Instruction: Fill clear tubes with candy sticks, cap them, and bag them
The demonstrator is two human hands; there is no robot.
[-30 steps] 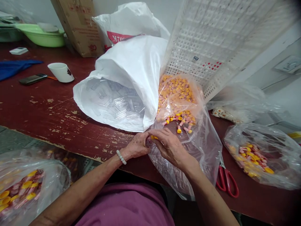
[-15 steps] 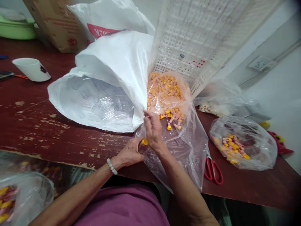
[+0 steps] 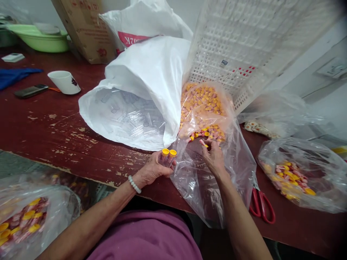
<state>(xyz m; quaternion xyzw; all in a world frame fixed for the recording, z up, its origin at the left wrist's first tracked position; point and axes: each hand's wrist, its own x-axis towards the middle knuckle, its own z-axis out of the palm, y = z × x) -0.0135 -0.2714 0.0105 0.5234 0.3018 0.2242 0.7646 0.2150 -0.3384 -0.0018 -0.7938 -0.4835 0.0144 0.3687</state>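
My left hand [image 3: 155, 169] is closed around two clear tubes [image 3: 169, 159] with yellow tops, held upright side by side over the table edge. My right hand [image 3: 214, 157] pinches a small red-and-white piece with a yellow end [image 3: 202, 143]. It is at the mouth of a clear plastic bag [image 3: 189, 180] that lies flattened toward me. Many similar yellow-ended pieces [image 3: 202, 99] fill the back of this bag, and a few lie loose near its mouth. Left of it, a white woven sack [image 3: 146, 65] gapes open with clear empty tubes [image 3: 138, 117] inside.
Red-handled scissors [image 3: 262, 206] lie right of the bag, beside another clear bag [image 3: 322, 173] of yellow-and-red pieces. A white plastic crate [image 3: 217, 43] stands tilted behind. Leftward are a white cup [image 3: 64, 82], a phone [image 3: 31, 91] and a green basin [image 3: 46, 41].
My right hand has moved right, away from the sack edge and my left hand, to a small yellow-ended piece in the bag. Two tubes now show in my left hand. The view has shifted left.
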